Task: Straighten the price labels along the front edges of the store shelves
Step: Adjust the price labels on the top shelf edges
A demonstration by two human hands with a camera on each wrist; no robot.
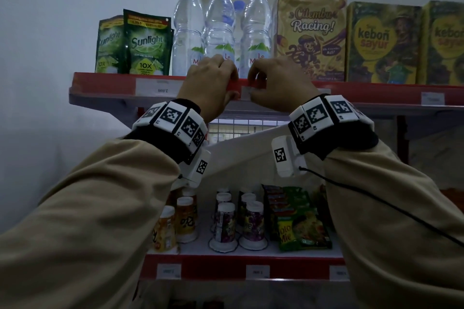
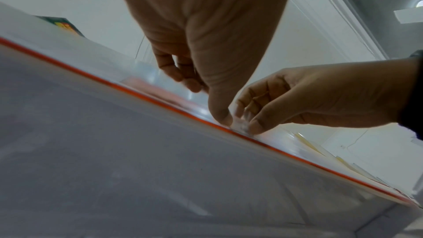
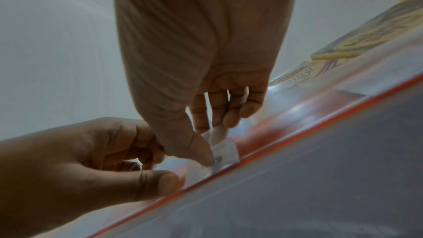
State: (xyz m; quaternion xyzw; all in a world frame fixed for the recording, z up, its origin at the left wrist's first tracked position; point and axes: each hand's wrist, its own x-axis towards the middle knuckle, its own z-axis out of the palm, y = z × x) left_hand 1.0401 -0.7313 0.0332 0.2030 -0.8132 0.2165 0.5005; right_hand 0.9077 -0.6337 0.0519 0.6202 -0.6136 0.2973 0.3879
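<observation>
A: While both hands are up at the red front edge of the upper shelf point(image 1: 105, 83), where's the price label point(image 1: 246, 93) being worked?

B: Midway along that edge, below the water bottles point(image 1: 221, 30), between the two hands. The right hand point(image 1: 278, 83) pinches it between thumb and fingers. The left hand point(image 1: 213, 83) has its fingers curled over the lip, thumb pressed on the strip just beside the label.

A: How should the step go?

B: I'd keep the left thumb steadying the strip, seat the label's lower edge against the bottom lip, then square the top with the shelf line. It looks like thin paper, so a light, even pull; a hard tug could crease it.

A: Does any view add something?

B: The right wrist view shows the label point(image 3: 225, 153) curled and lifted off the strip, which the head view hides behind the fingers. The head view alone shows a neighbouring label point(image 1: 157, 88) towards the left end and the lower shelf's labels point(image 1: 257, 271).
</observation>
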